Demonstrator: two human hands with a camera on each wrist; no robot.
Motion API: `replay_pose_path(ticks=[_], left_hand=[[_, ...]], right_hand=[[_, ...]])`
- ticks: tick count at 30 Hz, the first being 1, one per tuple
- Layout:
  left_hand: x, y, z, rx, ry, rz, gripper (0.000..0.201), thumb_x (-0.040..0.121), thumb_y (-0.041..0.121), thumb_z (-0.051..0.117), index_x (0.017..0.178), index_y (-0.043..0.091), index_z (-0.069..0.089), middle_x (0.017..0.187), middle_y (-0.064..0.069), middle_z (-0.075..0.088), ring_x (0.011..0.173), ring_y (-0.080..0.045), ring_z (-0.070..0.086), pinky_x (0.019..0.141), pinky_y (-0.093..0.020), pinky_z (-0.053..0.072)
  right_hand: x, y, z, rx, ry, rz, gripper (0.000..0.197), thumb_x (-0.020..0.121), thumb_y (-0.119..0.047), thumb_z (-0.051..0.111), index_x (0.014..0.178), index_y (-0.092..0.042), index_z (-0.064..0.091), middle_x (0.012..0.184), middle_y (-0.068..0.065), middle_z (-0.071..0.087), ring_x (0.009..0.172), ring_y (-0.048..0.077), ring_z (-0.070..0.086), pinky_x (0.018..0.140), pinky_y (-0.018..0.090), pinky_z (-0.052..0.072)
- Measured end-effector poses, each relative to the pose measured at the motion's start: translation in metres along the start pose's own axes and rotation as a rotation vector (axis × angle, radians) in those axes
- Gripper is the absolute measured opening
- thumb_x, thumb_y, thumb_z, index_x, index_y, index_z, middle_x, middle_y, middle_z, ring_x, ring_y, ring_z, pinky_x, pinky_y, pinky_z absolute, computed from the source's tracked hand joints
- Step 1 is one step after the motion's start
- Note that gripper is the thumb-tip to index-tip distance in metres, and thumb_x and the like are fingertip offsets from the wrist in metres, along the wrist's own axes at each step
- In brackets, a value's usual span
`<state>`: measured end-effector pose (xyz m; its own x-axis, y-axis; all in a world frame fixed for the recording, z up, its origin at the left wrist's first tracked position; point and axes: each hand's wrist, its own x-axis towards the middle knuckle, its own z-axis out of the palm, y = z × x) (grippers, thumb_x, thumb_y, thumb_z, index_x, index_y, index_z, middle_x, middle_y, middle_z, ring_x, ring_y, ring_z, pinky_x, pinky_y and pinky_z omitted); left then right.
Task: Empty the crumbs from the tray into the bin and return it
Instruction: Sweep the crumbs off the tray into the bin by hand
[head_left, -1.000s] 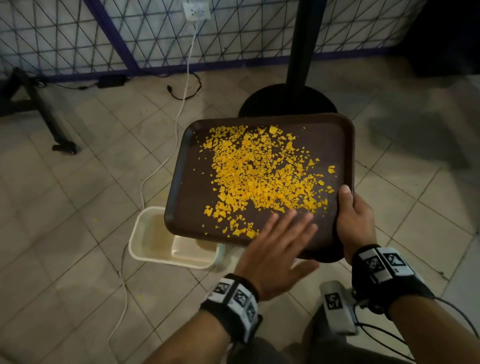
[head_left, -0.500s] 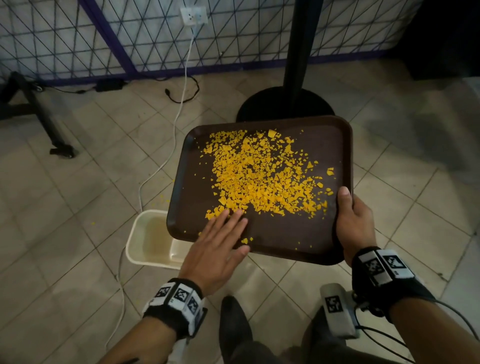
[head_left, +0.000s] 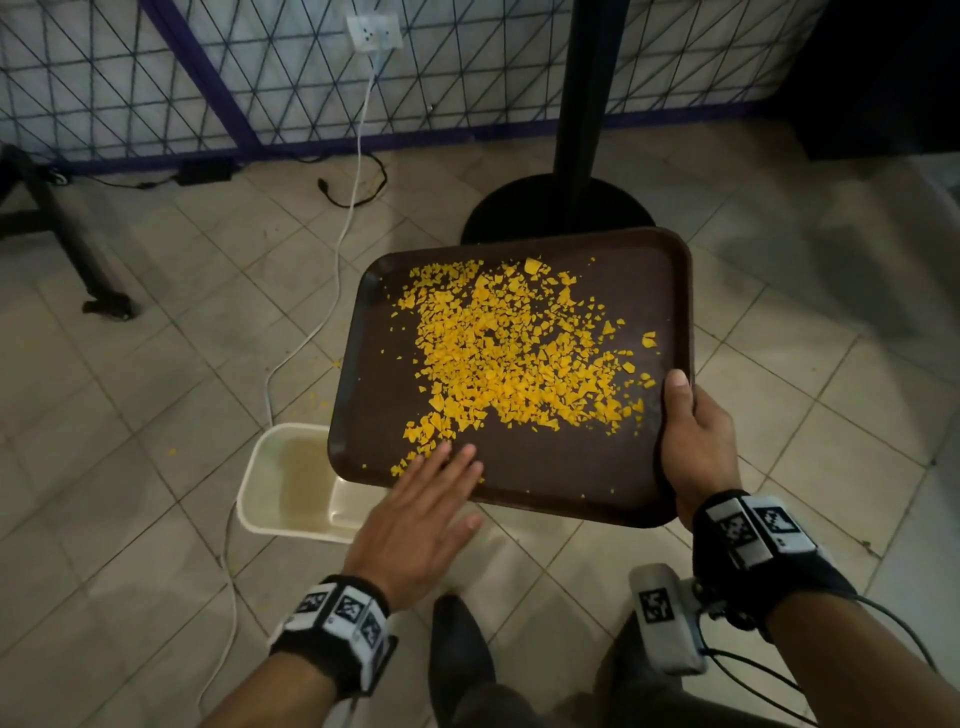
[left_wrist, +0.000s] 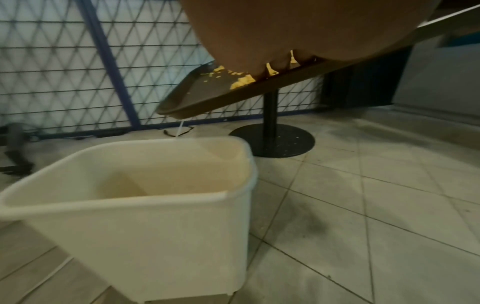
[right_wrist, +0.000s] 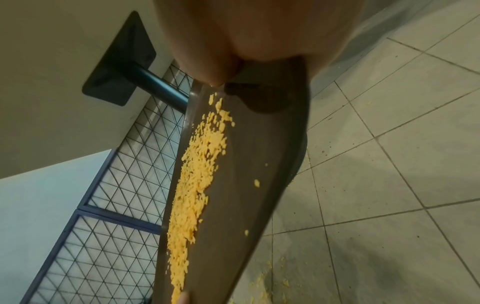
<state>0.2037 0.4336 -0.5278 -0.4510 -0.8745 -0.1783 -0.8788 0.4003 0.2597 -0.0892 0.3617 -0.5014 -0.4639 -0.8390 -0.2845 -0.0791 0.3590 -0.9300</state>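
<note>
Sweeping leftward, the flat left hand (head_left: 421, 512) pushes crumbs (head_left: 509, 353) toward the bin (head_left: 270, 499); the right hand (head_left: 696, 441) grips the tilted tray (head_left: 613, 467).

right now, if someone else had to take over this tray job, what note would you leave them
Right hand: grips the right edge of the brown tray, thumb on the rim, holding it in the air.
Left hand: flat and open, fingertips on the tray's near-left area at the edge of the crumbs.
Tray tilts down to its left, the low corner above the white bin on the floor.
Yellow crumbs: nearly all on the tray; a few on the floor tiles.
Done: tray brought over the bin.
Left: sweep or tip the crumbs into the bin, then return the tray.
</note>
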Motion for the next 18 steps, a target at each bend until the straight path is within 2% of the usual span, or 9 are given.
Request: replay_pose_path(ticks=[3, 6, 10, 12, 14, 18], left_hand=[[0.008, 0.004, -0.011, -0.01, 0.041, -0.013, 0.062, 0.105, 0.053, 0.014, 0.155, 0.019, 0.023, 0.165, 0.001, 0.014, 0.152, -0.013, -0.001, 0.121, -0.04, 0.007], [0.04, 0.046, -0.022, 0.051, 0.074, 0.116, 0.063, 0.104, 0.054, 0.017, 0.157, 0.019, 0.019, 0.165, 0.002, 0.008, 0.152, -0.018, -0.001, 0.121, -0.044, 0.006], [0.085, 0.106, -0.019, 0.126, 0.052, 0.241, 0.06, 0.105, 0.041, 0.027, 0.157, 0.013, 0.018, 0.166, -0.003, 0.008, 0.152, -0.025, 0.0, 0.121, -0.049, 0.008], [0.098, 0.12, -0.017, 0.15, 0.034, 0.237, 0.061, 0.105, 0.04, 0.025, 0.158, 0.012, 0.013, 0.166, -0.004, 0.005, 0.152, -0.024, -0.004, 0.121, -0.049, 0.009], [0.103, 0.12, -0.015, 0.152, 0.021, 0.216, 0.064, 0.105, 0.047, 0.021, 0.158, 0.014, 0.009, 0.166, -0.003, 0.001, 0.152, -0.023, -0.006, 0.121, -0.049, 0.008], [0.089, 0.084, -0.013, 0.131, 0.015, 0.107, 0.07, 0.102, 0.059, 0.016, 0.158, 0.018, 0.004, 0.165, 0.0, -0.008, 0.151, -0.018, -0.014, 0.122, -0.048, 0.004]], right_hand=[[-0.001, 0.001, 0.004, -0.008, -0.017, 0.002, 0.053, 0.086, -0.066, 0.04, 0.092, -0.021, 0.067, 0.089, 0.003, 0.075, 0.087, 0.026, 0.071, 0.083, 0.052, 0.055], [-0.003, 0.0, 0.007, -0.014, -0.021, -0.008, 0.056, 0.087, -0.065, 0.039, 0.091, -0.018, 0.068, 0.088, 0.002, 0.075, 0.086, 0.025, 0.071, 0.083, 0.051, 0.055], [-0.006, -0.002, 0.009, 0.033, -0.018, -0.002, 0.054, 0.086, -0.065, 0.04, 0.091, -0.021, 0.07, 0.091, 0.003, 0.075, 0.089, 0.025, 0.071, 0.086, 0.052, 0.053], [-0.007, -0.002, 0.008, 0.065, -0.034, 0.013, 0.051, 0.087, -0.064, 0.041, 0.094, -0.023, 0.071, 0.094, 0.003, 0.075, 0.092, 0.025, 0.071, 0.088, 0.052, 0.053], [-0.006, -0.002, 0.006, 0.067, -0.028, 0.02, 0.05, 0.088, -0.062, 0.041, 0.096, -0.022, 0.071, 0.095, 0.002, 0.075, 0.092, 0.023, 0.071, 0.088, 0.051, 0.053], [-0.003, -0.002, 0.0, 0.022, -0.008, 0.028, 0.052, 0.093, -0.056, 0.039, 0.094, -0.014, 0.07, 0.091, 0.002, 0.075, 0.085, 0.022, 0.071, 0.084, 0.048, 0.056]])
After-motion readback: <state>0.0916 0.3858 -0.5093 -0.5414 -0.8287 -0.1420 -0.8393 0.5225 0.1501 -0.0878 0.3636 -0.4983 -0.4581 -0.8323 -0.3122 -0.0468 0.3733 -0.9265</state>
